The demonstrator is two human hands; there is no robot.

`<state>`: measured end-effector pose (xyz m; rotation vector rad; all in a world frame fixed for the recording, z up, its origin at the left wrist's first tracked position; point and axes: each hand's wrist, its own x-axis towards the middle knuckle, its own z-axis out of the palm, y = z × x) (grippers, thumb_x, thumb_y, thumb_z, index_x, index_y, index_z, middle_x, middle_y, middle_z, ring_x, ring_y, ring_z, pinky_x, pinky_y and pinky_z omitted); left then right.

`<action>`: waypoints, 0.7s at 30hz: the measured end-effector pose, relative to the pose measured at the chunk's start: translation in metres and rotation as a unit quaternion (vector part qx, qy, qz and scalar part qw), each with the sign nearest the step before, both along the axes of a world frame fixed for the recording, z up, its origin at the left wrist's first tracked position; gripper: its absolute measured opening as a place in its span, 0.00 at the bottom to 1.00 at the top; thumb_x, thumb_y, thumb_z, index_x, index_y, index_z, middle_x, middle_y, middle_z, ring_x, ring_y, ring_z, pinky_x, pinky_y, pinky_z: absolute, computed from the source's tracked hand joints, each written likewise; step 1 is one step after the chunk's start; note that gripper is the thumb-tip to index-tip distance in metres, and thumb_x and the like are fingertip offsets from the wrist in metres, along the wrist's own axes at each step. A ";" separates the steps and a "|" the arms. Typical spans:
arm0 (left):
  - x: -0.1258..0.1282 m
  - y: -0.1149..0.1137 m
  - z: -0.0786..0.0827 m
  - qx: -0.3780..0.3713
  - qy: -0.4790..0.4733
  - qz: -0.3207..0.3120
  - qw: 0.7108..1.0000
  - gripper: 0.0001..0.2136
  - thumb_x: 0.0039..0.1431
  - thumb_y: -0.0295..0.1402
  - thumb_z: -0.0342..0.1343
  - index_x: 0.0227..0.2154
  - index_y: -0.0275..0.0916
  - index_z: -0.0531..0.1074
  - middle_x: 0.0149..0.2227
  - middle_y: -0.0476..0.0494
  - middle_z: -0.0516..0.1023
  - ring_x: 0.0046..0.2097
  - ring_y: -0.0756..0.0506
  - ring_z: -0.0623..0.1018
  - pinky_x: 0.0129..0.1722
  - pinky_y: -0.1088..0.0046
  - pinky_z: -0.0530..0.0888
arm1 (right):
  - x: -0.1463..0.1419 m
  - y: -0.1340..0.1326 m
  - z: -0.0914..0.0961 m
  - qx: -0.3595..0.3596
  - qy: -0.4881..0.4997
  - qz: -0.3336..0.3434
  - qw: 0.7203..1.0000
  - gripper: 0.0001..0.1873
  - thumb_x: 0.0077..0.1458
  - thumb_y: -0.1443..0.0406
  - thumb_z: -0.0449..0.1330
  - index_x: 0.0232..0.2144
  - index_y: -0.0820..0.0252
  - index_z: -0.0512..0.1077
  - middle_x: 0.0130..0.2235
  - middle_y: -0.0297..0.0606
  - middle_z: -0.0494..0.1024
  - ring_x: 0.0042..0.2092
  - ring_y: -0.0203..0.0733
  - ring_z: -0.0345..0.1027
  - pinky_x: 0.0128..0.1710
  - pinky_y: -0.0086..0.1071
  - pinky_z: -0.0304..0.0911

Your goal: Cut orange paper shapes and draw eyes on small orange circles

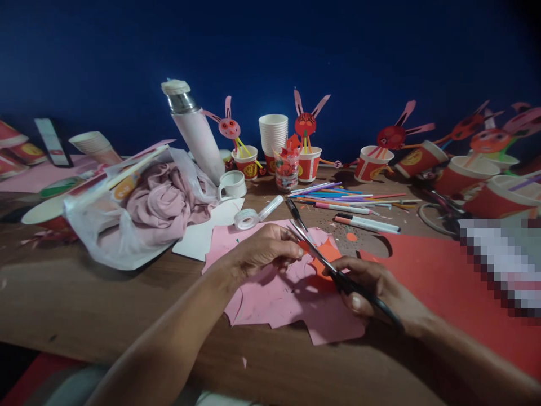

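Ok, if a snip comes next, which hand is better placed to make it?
The right hand, I'd say: it grips the scissors by their black handles, blades pointing toward the left hand. The left holds no scissors; its fingertips are close beside the blades, above the pink paper.

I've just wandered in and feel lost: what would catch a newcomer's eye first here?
Probably the black-handled scissors in the right grip, above pink paper near the centre. Behind, long-eared figures rise from red cups in front of the blue wall, with a tall pale flask to their left.
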<state>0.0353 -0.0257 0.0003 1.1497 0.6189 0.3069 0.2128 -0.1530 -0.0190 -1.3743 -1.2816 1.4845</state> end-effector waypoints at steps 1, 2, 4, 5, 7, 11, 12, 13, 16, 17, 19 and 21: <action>0.000 0.000 0.000 0.000 0.002 -0.001 1.000 0.01 0.38 0.26 0.56 0.19 0.34 0.70 0.15 0.53 0.66 0.17 0.56 0.62 0.16 0.80 0.57 | 0.000 0.000 0.000 -0.002 0.006 -0.004 1.000 0.31 0.41 0.45 0.61 0.40 0.61 0.65 0.21 0.28 0.63 0.20 0.30 0.56 0.18 0.26 0.54; -0.001 0.001 -0.001 -0.001 0.005 -0.003 1.000 0.01 0.38 0.26 0.56 0.19 0.34 0.70 0.15 0.53 0.66 0.17 0.56 0.62 0.16 0.80 0.58 | -0.001 0.000 0.000 -0.005 0.012 -0.007 1.000 0.31 0.40 0.45 0.62 0.40 0.61 0.65 0.21 0.28 0.63 0.20 0.30 0.55 0.18 0.25 0.53; -0.002 0.002 -0.002 -0.001 0.011 -0.008 1.000 0.02 0.38 0.27 0.56 0.19 0.34 0.70 0.15 0.53 0.65 0.17 0.55 0.62 0.16 0.79 0.58 | -0.001 -0.001 0.000 -0.011 0.020 -0.007 1.000 0.33 0.39 0.45 0.62 0.40 0.62 0.65 0.21 0.27 0.63 0.20 0.29 0.55 0.18 0.24 0.52; -0.002 0.003 -0.003 -0.003 0.014 -0.012 1.000 0.02 0.38 0.27 0.56 0.19 0.34 0.70 0.15 0.53 0.65 0.17 0.55 0.62 0.16 0.79 0.58 | -0.001 0.000 0.000 -0.016 0.023 -0.007 1.000 0.33 0.39 0.45 0.62 0.41 0.62 0.65 0.20 0.27 0.62 0.20 0.28 0.54 0.18 0.24 0.51; -0.003 0.005 -0.004 -0.012 0.020 -0.022 0.999 0.03 0.38 0.27 0.56 0.20 0.34 0.69 0.15 0.53 0.65 0.17 0.55 0.62 0.16 0.79 0.58 | -0.001 0.000 0.001 -0.024 0.026 -0.008 0.999 0.35 0.38 0.44 0.63 0.41 0.62 0.65 0.21 0.27 0.63 0.20 0.28 0.53 0.17 0.24 0.50; -0.003 0.008 -0.006 -0.027 0.021 -0.036 0.999 0.04 0.37 0.27 0.57 0.21 0.34 0.69 0.15 0.54 0.65 0.17 0.55 0.61 0.16 0.79 0.59 | -0.002 0.000 0.002 -0.028 0.026 -0.015 0.999 0.34 0.36 0.45 0.64 0.40 0.63 0.66 0.21 0.27 0.63 0.20 0.27 0.52 0.17 0.23 0.48; -0.003 0.008 -0.006 -0.026 0.020 -0.038 0.999 0.04 0.37 0.27 0.57 0.21 0.34 0.69 0.15 0.54 0.65 0.17 0.55 0.61 0.16 0.79 0.59 | -0.002 0.000 0.002 -0.028 0.024 -0.017 0.999 0.34 0.36 0.46 0.64 0.40 0.63 0.67 0.21 0.27 0.63 0.20 0.27 0.52 0.17 0.23 0.48; -0.003 0.009 -0.006 -0.026 0.019 -0.039 0.999 0.04 0.37 0.27 0.57 0.21 0.34 0.69 0.15 0.54 0.65 0.17 0.55 0.61 0.16 0.79 0.59 | -0.002 0.000 0.002 -0.030 0.021 -0.020 0.999 0.34 0.36 0.47 0.65 0.40 0.64 0.67 0.21 0.27 0.63 0.20 0.27 0.52 0.17 0.23 0.48; -0.004 0.009 -0.006 -0.024 0.019 -0.034 0.999 0.05 0.36 0.27 0.57 0.21 0.33 0.69 0.16 0.53 0.65 0.17 0.56 0.61 0.16 0.79 0.58 | -0.001 0.001 0.001 -0.034 0.017 -0.022 0.999 0.32 0.37 0.49 0.65 0.40 0.64 0.66 0.20 0.27 0.64 0.18 0.27 0.53 0.16 0.23 0.48; -0.004 0.009 -0.006 -0.023 0.020 -0.031 0.999 0.04 0.36 0.27 0.57 0.20 0.34 0.69 0.15 0.54 0.65 0.17 0.56 0.61 0.16 0.80 0.58 | 0.000 0.001 0.001 -0.034 0.018 -0.023 0.999 0.32 0.37 0.50 0.65 0.41 0.64 0.66 0.20 0.27 0.64 0.18 0.27 0.53 0.16 0.23 0.48; -0.003 0.008 -0.005 -0.017 0.022 -0.021 0.999 0.03 0.36 0.27 0.57 0.18 0.35 0.68 0.14 0.54 0.65 0.17 0.56 0.61 0.17 0.80 0.59 | 0.001 0.003 0.001 -0.031 0.023 -0.036 0.999 0.30 0.38 0.50 0.65 0.40 0.63 0.66 0.19 0.26 0.63 0.17 0.27 0.53 0.15 0.23 0.47; -0.002 0.007 -0.004 -0.004 0.023 -0.007 1.000 0.05 0.36 0.28 0.58 0.15 0.36 0.66 0.13 0.53 0.65 0.17 0.55 0.62 0.17 0.79 0.60 | 0.002 0.004 0.004 -0.020 0.031 -0.075 0.996 0.28 0.38 0.50 0.64 0.38 0.62 0.66 0.18 0.25 0.63 0.16 0.27 0.52 0.15 0.23 0.47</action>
